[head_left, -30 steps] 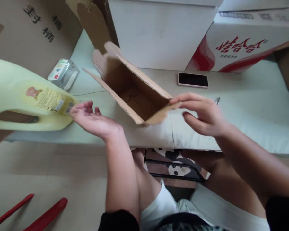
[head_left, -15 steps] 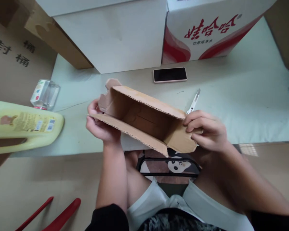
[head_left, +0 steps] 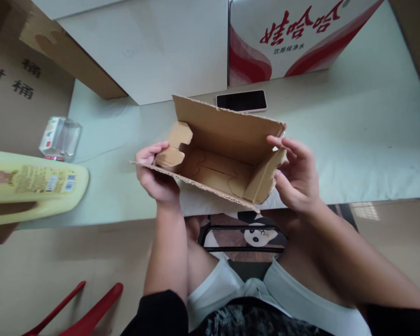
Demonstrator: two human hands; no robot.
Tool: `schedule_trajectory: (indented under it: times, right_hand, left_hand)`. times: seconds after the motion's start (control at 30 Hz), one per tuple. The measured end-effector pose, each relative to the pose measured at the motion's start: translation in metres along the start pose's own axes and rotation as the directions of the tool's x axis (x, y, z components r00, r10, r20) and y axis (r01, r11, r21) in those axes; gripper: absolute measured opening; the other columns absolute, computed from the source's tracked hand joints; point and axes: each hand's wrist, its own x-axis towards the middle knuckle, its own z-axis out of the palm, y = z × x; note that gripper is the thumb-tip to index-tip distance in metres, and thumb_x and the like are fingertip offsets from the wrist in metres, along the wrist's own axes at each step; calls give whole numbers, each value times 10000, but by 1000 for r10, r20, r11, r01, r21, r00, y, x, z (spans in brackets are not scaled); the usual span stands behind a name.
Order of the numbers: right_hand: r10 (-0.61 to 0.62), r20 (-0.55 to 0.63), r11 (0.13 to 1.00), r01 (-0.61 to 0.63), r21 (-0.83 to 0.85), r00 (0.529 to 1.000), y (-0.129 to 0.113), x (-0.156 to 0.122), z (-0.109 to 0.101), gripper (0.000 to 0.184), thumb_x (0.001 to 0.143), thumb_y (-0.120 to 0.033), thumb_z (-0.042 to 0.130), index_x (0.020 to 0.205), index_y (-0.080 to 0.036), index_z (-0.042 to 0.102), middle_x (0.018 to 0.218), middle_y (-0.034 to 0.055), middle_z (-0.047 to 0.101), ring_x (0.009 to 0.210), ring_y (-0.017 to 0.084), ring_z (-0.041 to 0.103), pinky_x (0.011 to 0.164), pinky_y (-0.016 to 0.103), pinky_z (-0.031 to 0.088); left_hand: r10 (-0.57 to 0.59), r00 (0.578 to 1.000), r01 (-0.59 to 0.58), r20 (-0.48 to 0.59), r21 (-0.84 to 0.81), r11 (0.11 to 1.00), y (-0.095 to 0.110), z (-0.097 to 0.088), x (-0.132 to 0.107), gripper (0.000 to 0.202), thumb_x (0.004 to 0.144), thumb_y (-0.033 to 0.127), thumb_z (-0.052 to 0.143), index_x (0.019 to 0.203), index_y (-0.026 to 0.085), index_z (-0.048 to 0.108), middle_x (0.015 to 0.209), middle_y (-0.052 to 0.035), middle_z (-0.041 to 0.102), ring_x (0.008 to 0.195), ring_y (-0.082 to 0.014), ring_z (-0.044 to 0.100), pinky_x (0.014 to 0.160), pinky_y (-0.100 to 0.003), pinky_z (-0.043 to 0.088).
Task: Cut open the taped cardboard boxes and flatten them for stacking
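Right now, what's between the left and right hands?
An open-topped cardboard box, with the left hand at one end, the right hand at the other; head view.

Pale green table [head_left: 353, 135]: phone [head_left: 241, 100], clear container [head_left: 63, 137], white box [head_left: 154, 51], red-and-white carton [head_left: 290, 60].

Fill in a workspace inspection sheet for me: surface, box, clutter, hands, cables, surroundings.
Surface: pale green cover
Job's things: cardboard box, open side up, fold lines visible inside
Clutter: phone beyond the box; clear container and yellow jug to the left
Hands: left hand grips the box's left end; right hand has fingers at its right end
Cables: nothing seen; thin line on the cover, nature unclear
Surroundings: white boxes behind, brown carton at left
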Motion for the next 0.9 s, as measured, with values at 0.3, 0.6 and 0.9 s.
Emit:
schedule_trajectory:
  times: [0.3, 0.6, 0.9]
  right_hand:
    - [-66, -9, 973, 63, -222, 998, -6, 6, 5, 85, 922, -279, 642, 942, -278, 724, 1127, 79, 675, 887, 206, 694, 650, 344, 601]
    - [-65, 41, 979, 71, -189, 997, -3, 10, 3, 110, 928, -283, 625, 885, -249, 721, 972, 63, 675, 780, 172, 655, 632, 322, 559]
    - [-85, 25, 978, 88, -188, 996, -1, 13, 3, 100, 921, -280, 608, 876, -240, 688, 984, 69, 680, 714, 150, 614, 568, 297, 523]
  left_hand:
    - [71, 996, -82, 57, 235, 968, -16, -13, -1, 340, 857, 529, 552, 940, 202, 592, 901, -34, 670, 883, -186, 655, 890, -373, 533]
    - [91, 990, -114, 109, 227, 967, -20, -16, -3, 372, 860, 499, 653, 1066, 194, 593, 984, -33, 674, 898, -165, 663, 915, -352, 536]
    - [69, 991, -89, 116, 183, 979, -28, -18, -2, 391, 833, 480, 681, 1098, 198, 627, 1058, -58, 697, 1020, -196, 691, 976, -365, 543]
